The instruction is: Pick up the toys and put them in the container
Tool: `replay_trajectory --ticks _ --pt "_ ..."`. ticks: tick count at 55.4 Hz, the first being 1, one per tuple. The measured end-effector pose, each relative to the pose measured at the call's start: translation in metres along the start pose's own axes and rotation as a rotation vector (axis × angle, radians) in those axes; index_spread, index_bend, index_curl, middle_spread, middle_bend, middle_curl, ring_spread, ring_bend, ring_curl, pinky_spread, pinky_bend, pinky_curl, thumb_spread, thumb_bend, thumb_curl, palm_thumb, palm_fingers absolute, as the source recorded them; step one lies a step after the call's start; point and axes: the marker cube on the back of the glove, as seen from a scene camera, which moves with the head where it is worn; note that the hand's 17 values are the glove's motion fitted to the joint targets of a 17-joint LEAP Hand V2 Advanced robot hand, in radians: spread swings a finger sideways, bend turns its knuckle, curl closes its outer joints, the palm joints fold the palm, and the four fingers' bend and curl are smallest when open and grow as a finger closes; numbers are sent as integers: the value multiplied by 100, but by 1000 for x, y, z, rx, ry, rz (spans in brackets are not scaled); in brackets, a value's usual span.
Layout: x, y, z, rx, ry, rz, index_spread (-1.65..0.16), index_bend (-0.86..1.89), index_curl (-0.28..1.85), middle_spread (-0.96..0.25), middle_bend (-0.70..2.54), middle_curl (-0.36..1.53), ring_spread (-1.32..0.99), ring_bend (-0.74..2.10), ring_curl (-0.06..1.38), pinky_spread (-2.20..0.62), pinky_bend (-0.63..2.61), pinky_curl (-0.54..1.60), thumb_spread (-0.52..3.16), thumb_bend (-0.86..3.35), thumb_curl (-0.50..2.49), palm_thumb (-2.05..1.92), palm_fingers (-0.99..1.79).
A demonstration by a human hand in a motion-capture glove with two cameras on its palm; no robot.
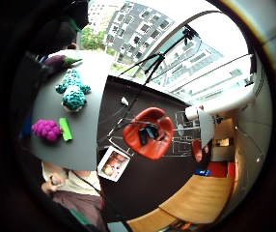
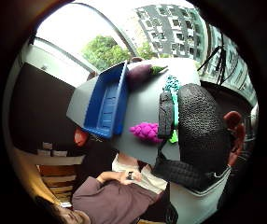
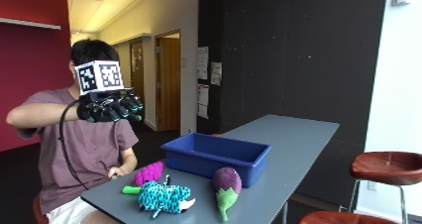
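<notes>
In the outside view my gloved right hand [image 3: 109, 106] is raised at chest height, well above and left of the table's near end, its fingers loosely curled around nothing. On the grey table [image 3: 296, 135] stands a blue container [image 3: 217, 156]. In front of it lie a purple eggplant toy [image 3: 226, 183], a teal spotted plush [image 3: 164, 196], a magenta grape cluster [image 3: 149, 173] and a small green piece [image 3: 131, 189]. The palm views look down on the plush [image 1: 73, 91], grapes [image 1: 46, 129], the container [image 2: 106, 100] and the eggplant [image 2: 140, 73]. Gloved fingers [image 2: 200, 125] cover part of the plush.
The person sits at the table's near end, the bare left hand [image 3: 117, 172] by its edge. A red stool [image 3: 386, 165] stands right of the table, and another red stool [image 1: 150, 131] shows on the floor below. The table's far half is bare grey surface.
</notes>
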Motion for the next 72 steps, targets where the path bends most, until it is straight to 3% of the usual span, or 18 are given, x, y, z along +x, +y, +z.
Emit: replay_trajectory --ticks 10,20,41,63,72 --pt "-6 -20 -13 -63 -50 27 -11 11 7 2 17 8 -8 50 14 -8 72 24 111 5 3 -1 6" --pt "-13 -43 -9 -148 -54 80 -13 11 11 3 20 15 -6 55 18 -3 89 30 140 0 8 -3 -2" --pt "-24 -91 42 -373 10 157 -14 -2 8 5 17 26 -1 71 25 2 115 38 138 -4 16 -5 -22" --pt "-30 -105 175 -527 -4 269 -12 1 5 8 19 32 2 80 29 2 126 39 124 -4 21 -5 -19" --pt "-33 -99 228 -552 96 374 -10 2 4 8 24 36 -2 97 33 -3 130 39 125 -2 23 -2 -4"
